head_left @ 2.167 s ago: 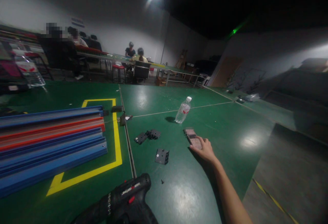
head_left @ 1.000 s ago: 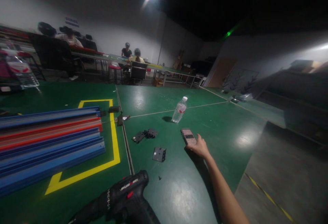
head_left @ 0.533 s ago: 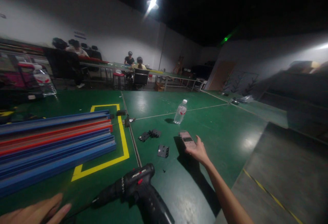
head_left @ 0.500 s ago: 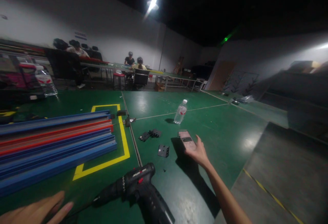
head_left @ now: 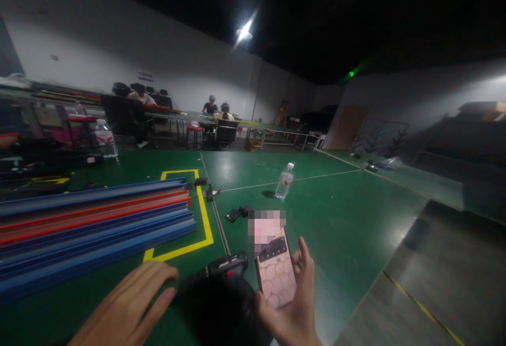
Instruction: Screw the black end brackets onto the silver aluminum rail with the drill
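Note:
A lit smartphone (head_left: 276, 277) rests upright in my right hand (head_left: 302, 301), the thumb along its near edge and fingers around its far side. Part of its screen is pixelated. Left of it lies a black cordless drill (head_left: 233, 277) on the green table, its handle in dark shadow. My left hand (head_left: 134, 298) hovers by the drill's front end, fingers bent and thumb apart, with nothing visible in it. I cannot tell whether it touches the drill. Beyond the phone are small black metal plates (head_left: 234, 214), partly covered by the pixelated patch.
Blue and red long profiles (head_left: 95, 230) lie at left beside a yellow tape outline (head_left: 205, 219). A water bottle (head_left: 284, 181) stands farther back on the green table (head_left: 340, 219), another bottle (head_left: 106, 139) at far left. People sit at a table (head_left: 253, 123) in the background.
My right hand has drawn the phone closer, over the table beside the drill. My left hand has moved right and up towards the drill. The view has shifted slightly left and upward.

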Motion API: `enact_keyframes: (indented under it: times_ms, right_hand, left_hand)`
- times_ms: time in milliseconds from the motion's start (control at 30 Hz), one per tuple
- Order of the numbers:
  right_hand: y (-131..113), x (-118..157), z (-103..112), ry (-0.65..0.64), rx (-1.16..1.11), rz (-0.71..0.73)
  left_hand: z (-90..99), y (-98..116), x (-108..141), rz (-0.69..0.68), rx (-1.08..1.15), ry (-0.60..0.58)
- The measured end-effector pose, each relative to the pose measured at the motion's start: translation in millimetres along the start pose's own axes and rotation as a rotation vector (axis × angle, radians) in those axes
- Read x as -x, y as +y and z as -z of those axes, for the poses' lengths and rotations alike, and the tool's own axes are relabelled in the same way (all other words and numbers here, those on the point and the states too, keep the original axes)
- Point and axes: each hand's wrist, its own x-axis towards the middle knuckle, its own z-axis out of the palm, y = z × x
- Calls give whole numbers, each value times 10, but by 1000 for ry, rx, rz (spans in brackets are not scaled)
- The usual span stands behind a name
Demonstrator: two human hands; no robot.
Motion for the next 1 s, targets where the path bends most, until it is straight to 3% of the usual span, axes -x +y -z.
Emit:
enact_keyframes:
  times_ms: [67,133,167,233,333,400,600,700,1000]
  right_hand:
    - [-60,123,-42,-70,-58,2]
    - [-101,232,-86,-135,-117,-4]
    - [-118,279,-110,-161,-139,-9]
    - [-156,360,-159,-209,-166,-26]
    - [-237,443,-210,-245,-181,-57]
    - [-316,471,-213,-256,-237,-80]
    - [-512,403,-103,-397,-685,-249]
    - [-508,362,-63,-497,-854,-365]
    - [-602,349,-71,-532,-902,-381]
  left_hand:
    - [-212,323,-43,68,148,-137]
    - [-429,585,-81,188,382,-166]
    - [-532,693,-98,251,520,-172]
    - [-715,880,-131,312,883,-316]
    - [-899,1111,-176,338,1409,-533]
    - [-952,1229,-198,403,1580,-545]
    - [-906,1387,-243,572,1693,-389]
    - [-863,1417,-262,632,1694,-404]
    - [-763,1483,-254,616,1744,-391]
